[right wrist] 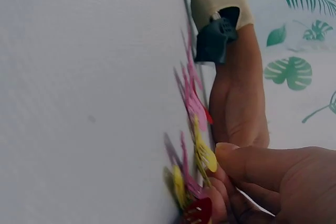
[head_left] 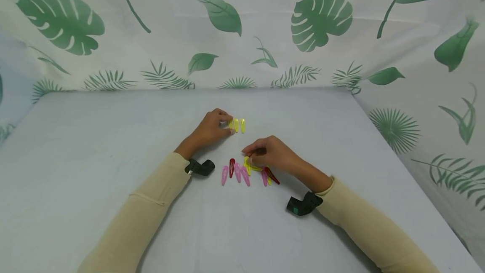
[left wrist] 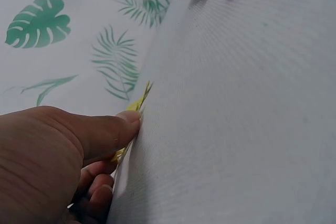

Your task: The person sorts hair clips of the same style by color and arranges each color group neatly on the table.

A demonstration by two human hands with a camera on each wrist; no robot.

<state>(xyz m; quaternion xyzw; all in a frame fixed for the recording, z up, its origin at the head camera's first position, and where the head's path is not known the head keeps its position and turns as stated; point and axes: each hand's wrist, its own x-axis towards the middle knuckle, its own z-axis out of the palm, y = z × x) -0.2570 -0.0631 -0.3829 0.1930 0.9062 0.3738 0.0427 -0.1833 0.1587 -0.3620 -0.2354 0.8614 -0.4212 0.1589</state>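
Note:
My left hand (head_left: 212,129) is at the far row of yellow hair clips. Its thumb and a finger hold the leftmost yellow clip (head_left: 230,124) at its ends; the left wrist view shows the thumb against yellow clips (left wrist: 135,105). Two more yellow clips (head_left: 243,126) lie upright just right of it. Over the nearer group of clips, my right hand (head_left: 274,155) has curled fingers and pinches a yellow hair clip (right wrist: 206,153) near its wide end. Beneath the hand lies another yellow clip (head_left: 257,168), partly hidden.
Pink clips (head_left: 225,175) and a red clip (head_left: 232,167) lie left of the right hand's fingers. Another pink clip (head_left: 264,177) and a dark red clip (head_left: 272,175) overlap under that hand. Leaf-patterned cloth (head_left: 246,24) rises behind the white table (head_left: 94,159).

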